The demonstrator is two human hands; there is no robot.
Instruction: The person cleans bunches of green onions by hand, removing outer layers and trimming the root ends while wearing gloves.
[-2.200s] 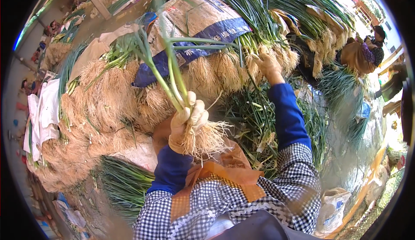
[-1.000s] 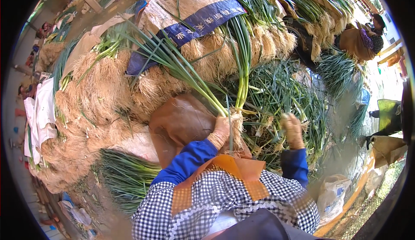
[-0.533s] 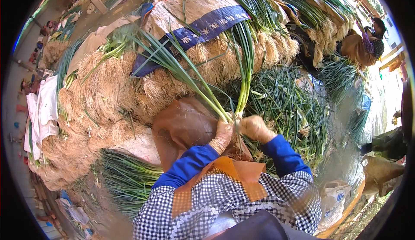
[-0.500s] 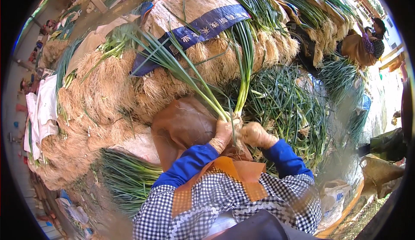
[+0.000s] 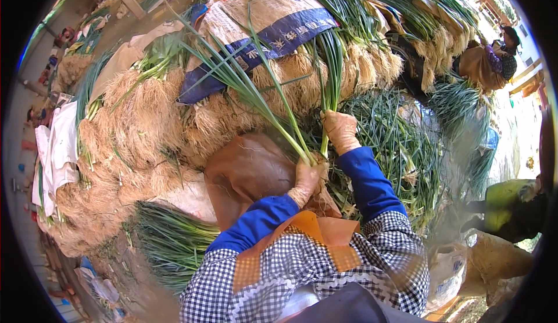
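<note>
My left hand (image 5: 308, 175) is closed round the pale lower stems of some green onions (image 5: 278, 119), above the brown apron (image 5: 247, 163) over my lap. Their long green leaves fan up and to the left. Farther forward, my right hand (image 5: 340, 130) grips the stalks of the right-hand part of the bunch (image 5: 332, 73), a little above the left hand. Those leaves point away from me. The root ends are mostly hidden by my left hand.
Root-out bundles of green onions (image 5: 139, 108) are heaped ahead and left, partly under a printed sack (image 5: 261, 15). Loose leaves (image 5: 389, 148) lie at the right. A green pile (image 5: 168, 241) sits by my left elbow. Another person (image 5: 494, 61) sits far right.
My right hand has moved up from beside the left hand and now grips stalks higher. The left hand stays near the stem bases. A green-clad figure at the right edge has shifted.
</note>
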